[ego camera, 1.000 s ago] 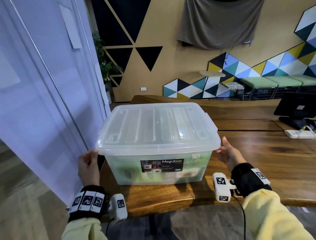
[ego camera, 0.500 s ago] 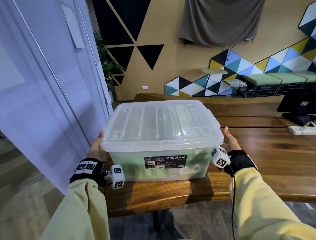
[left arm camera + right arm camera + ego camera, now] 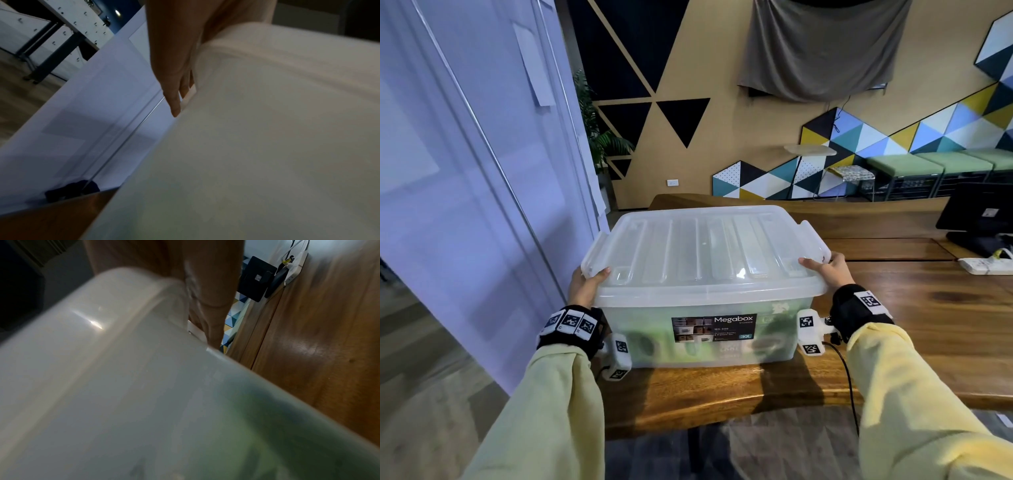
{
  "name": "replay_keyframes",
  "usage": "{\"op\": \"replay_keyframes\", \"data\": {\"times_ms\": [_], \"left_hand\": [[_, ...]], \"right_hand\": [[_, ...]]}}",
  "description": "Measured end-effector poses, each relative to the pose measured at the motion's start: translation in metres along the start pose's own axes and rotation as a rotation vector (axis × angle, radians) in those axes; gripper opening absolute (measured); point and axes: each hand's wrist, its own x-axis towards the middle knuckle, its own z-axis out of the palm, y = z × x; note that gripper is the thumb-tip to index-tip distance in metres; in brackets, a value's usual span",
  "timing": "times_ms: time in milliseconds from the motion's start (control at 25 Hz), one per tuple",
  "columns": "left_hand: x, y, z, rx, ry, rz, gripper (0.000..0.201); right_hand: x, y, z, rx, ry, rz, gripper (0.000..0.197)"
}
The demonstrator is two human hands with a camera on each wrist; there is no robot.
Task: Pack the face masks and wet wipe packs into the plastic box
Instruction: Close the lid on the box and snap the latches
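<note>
Head view shows your left hand (image 3: 585, 286) and right hand (image 3: 827, 270) gripping the lid (image 3: 702, 250) edges of the plastic box (image 3: 695, 329) on the table (image 3: 928, 329); green packs sit inside, so packing looks nearly finished.

Wooden table (image 3: 945, 329), monitor (image 3: 976, 214), plant (image 3: 602, 137)

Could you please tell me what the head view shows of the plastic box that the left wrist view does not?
Only the head view shows the whole plastic box, its ribbed lid, the Megabox label, the right hand at the lid's right corner and green contents. Only the left wrist view shows fingers lying along the box's side beneath the rim. Both show the left hand at the lid's left edge and the wooden table.
</note>
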Motion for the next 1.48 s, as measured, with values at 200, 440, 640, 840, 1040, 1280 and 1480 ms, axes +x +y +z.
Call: {"op": "replay_keyframes", "data": {"times_ms": [200,440,640,840,1040,1280,1480], "left_hand": [[-0.011,0.005,0.004,0.075,0.041,0.093,0.043],[-0.008,0.010,0.000,0.441,-0.007,0.244,0.040],[-0.005,0.016,-0.002,0.719,-0.041,0.284,0.044],[-0.043,0.028,0.011,1.178,-0.249,0.575,0.063],[-0.090,-0.007,0.032,1.569,-0.440,0.905,0.099],[-0.078,-0.018,0.033,1.512,-0.296,1.109,0.092],[-0.057,-0.011,0.049,1.531,-0.266,1.062,0.091]], "right_hand": [[-0.003,-0.001,-0.003,-0.158,0.054,-0.074,0.058],[-0.003,-0.005,-0.001,-0.239,0.036,-0.116,0.035],[-0.010,-0.013,0.001,-0.446,0.014,-0.161,0.038],[-0.042,-0.014,0.008,-1.053,-0.124,-0.479,0.068],[-0.084,0.022,0.029,-1.490,-0.223,-0.999,0.072],[-0.072,0.022,0.036,-1.462,-0.162,-1.069,0.080],[-0.046,0.011,0.050,-1.503,-0.160,-1.046,0.079]]}}
